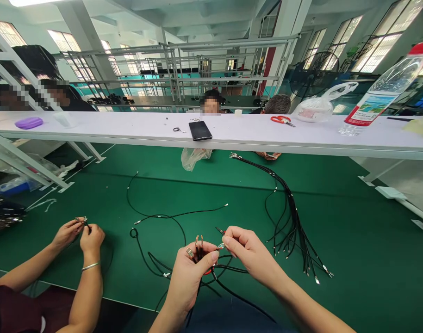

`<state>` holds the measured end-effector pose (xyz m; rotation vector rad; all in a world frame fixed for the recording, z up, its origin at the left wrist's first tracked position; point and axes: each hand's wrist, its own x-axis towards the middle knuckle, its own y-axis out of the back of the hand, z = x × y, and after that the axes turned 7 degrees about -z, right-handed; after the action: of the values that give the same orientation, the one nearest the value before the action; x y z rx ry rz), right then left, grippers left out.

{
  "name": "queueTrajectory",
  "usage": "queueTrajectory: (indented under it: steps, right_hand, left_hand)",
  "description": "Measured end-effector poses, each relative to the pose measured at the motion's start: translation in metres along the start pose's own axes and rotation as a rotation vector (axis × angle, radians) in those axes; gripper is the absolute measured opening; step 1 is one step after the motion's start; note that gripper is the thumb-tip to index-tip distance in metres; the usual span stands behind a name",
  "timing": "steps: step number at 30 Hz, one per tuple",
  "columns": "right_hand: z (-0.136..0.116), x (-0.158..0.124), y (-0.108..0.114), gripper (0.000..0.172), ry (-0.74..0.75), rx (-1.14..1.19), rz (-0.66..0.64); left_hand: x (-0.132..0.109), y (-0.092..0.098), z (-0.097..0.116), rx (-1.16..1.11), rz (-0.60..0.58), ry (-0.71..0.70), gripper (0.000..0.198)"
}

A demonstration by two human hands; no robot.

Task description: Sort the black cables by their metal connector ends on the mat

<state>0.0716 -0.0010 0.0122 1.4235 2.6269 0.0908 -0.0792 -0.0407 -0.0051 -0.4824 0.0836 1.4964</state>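
My left hand [189, 275] is closed around a small bunch of metal clips [198, 241] and black cable ends, low in the middle of the view. My right hand [249, 252] pinches a small metal connector [220, 246] on a black cable, its tip right beside the left thumb. Loose black cables [163, 217] loop across the green table [353, 240] just beyond my hands. A bundle of black cables with metal ends [291, 217] fans out to the right.
A co-worker's two hands [79, 233] at the left work on a small connector. A white shelf [232, 134] crosses the view, carrying a phone [200, 130], red scissors [281, 120], a plastic bottle [388, 88] and a purple disc [28, 122]. People sit beyond it.
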Motion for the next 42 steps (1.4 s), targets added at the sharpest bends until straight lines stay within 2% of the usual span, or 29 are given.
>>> queueTrajectory:
  steps: [3,13,18,22,25,29,35,42]
  right_hand:
    - [0.004,0.002,0.001,0.036,-0.03,0.117,-0.051]
    - [0.005,-0.001,0.001,0.026,0.041,0.083,-0.009]
    - [0.007,-0.003,0.001,0.012,0.21,-0.096,0.077]
    - [0.011,0.002,0.004,0.014,0.3,-0.245,0.061]
    - [0.011,0.006,0.006,0.017,0.286,-0.309,0.029]
    - [0.007,0.009,0.008,0.024,0.166,-0.319,-0.012]
    - [0.005,0.011,0.008,0.034,-0.002,-0.026,-0.137]
    - [0.011,0.015,0.0,0.037,-0.136,0.569,-0.261]
  left_hand:
    - [0.001,0.001,-0.001,0.023,0.002,-0.021,0.025]
    - [-0.001,0.001,0.001,0.0,-0.03,-0.014,0.022]
    - [0.001,0.002,0.001,-0.014,-0.028,0.017,0.025]
    - [0.003,0.002,0.0,-0.008,-0.08,0.055,0.026]
    - [0.002,0.0,0.0,0.017,-0.119,0.053,0.028]
    - [0.0,-0.001,0.0,0.02,-0.136,0.055,0.03]
    - [0.001,-0.003,-0.001,-0.122,-0.171,0.109,0.03]
    - [0.003,-0.003,0.0,-0.191,-0.201,0.123,0.029]
